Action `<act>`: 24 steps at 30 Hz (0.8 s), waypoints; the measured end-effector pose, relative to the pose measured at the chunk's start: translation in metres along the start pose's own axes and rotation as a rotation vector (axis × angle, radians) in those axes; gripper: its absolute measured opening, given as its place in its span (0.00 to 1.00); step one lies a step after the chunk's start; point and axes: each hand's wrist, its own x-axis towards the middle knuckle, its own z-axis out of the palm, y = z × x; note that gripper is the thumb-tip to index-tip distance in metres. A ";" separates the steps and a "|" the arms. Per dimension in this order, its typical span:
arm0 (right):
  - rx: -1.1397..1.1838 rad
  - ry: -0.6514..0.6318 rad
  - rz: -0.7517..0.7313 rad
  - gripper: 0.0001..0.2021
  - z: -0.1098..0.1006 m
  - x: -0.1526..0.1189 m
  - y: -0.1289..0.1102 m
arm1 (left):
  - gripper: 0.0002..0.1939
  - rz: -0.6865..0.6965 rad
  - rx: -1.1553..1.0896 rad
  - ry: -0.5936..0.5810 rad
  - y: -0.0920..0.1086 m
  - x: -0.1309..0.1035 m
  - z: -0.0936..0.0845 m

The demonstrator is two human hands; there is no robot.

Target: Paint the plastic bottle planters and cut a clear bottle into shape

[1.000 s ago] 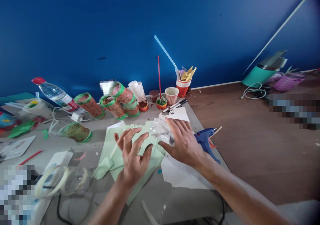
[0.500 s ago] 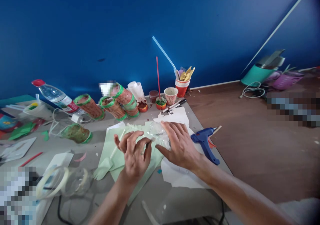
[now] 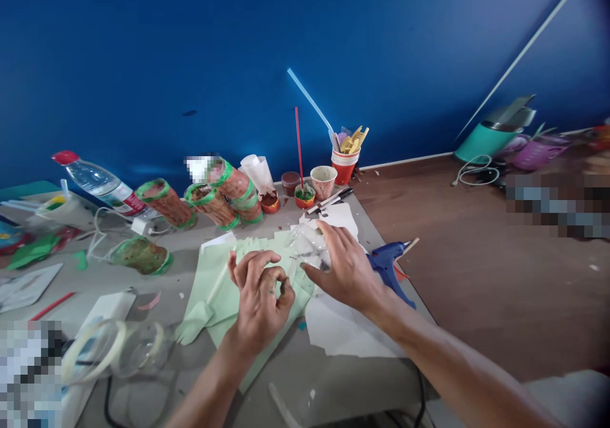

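Note:
My right hand (image 3: 345, 266) curves around the right side of a clear crumpled plastic piece (image 3: 309, 245), its thumb apart from the fingers. Left of it, my left hand (image 3: 264, 291) has thumb and forefinger pinched together over light green paper (image 3: 210, 269); whatever lies between those fingertips is too small to make out. White paper (image 3: 347, 329) lies under my right hand. A blue glue gun (image 3: 391, 266) rests just right of that hand.
Brown and green tubes (image 3: 171, 206) stand at the back left beside a bottle (image 3: 102, 183). Behind my hands are a paper cup (image 3: 324, 182), a red cup of cutlery (image 3: 345, 164) and markers (image 3: 333, 200). Clear tape rolls (image 3: 95, 352) lie at front left.
My left thumb and forefinger have closed into a tighter pinch, and the hand has turned slightly. The clear plastic and my right hand have shifted a little to the right.

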 end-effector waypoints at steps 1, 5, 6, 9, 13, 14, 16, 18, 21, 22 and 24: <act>0.013 0.006 0.021 0.35 -0.001 0.001 0.002 | 0.13 -0.005 -0.007 -0.005 -0.001 0.000 0.000; 0.092 0.023 0.124 0.35 -0.006 0.003 0.006 | 0.12 -0.025 -0.020 -0.009 -0.003 0.000 0.000; 0.113 0.022 0.153 0.35 -0.007 0.003 0.006 | 0.11 -0.024 -0.020 -0.006 -0.003 0.001 0.000; 0.208 0.000 0.231 0.34 -0.010 0.004 0.007 | 0.11 -0.029 -0.035 0.004 -0.003 0.001 0.000; 0.323 0.124 0.451 0.29 -0.021 0.011 0.026 | 0.10 -0.055 -0.123 0.049 -0.003 -0.001 -0.003; 0.363 0.185 0.530 0.27 -0.024 0.013 0.032 | 0.09 -0.074 -0.151 0.063 -0.004 -0.002 -0.004; 0.554 0.200 0.593 0.26 -0.028 0.016 0.041 | 0.06 -0.127 -0.215 0.084 -0.006 -0.003 -0.006; 0.674 0.116 0.560 0.26 -0.028 0.017 0.044 | 0.03 -0.172 -0.299 0.097 -0.008 -0.004 -0.007; 0.639 0.032 0.500 0.25 -0.025 0.014 0.040 | 0.13 -0.222 -0.512 0.067 -0.010 -0.005 -0.007; 0.617 0.031 0.493 0.25 -0.023 0.011 0.039 | 0.16 -0.251 -0.611 0.048 -0.010 -0.005 -0.006; 0.612 0.041 0.487 0.24 -0.022 0.007 0.038 | 0.19 -0.322 -0.834 0.009 -0.010 -0.004 -0.008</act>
